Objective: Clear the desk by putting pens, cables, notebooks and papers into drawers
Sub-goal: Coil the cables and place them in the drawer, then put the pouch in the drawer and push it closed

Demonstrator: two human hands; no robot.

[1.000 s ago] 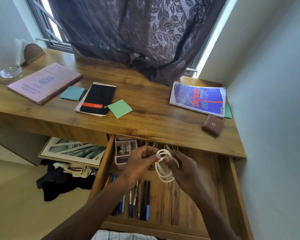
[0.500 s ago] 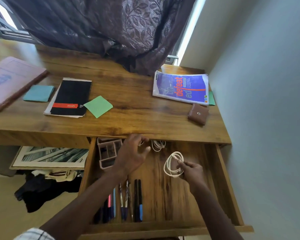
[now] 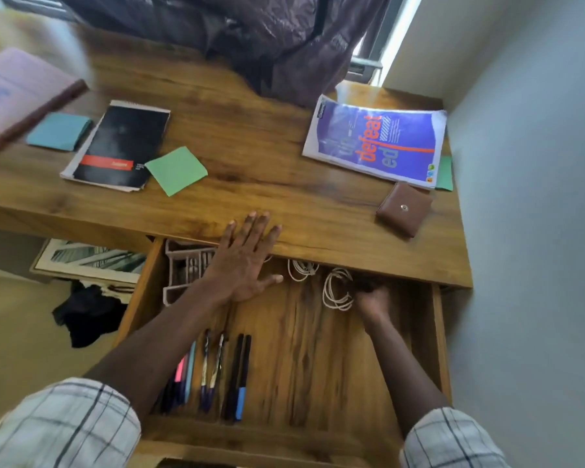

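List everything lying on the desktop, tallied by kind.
Books, notepads: 3 (pink book, black notepad, purple booklet)
Paper squares: 3 (teal square, green square, green sheet under booklet)
Wallets: 1 (brown wallet)
Total: 7

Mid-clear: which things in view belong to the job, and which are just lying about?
Job: white cable coil in right hand, black notebook, pink book, purple booklet, green note, blue note, pens, drawer.
Lying about: brown wallet, framed picture, dark clothes.
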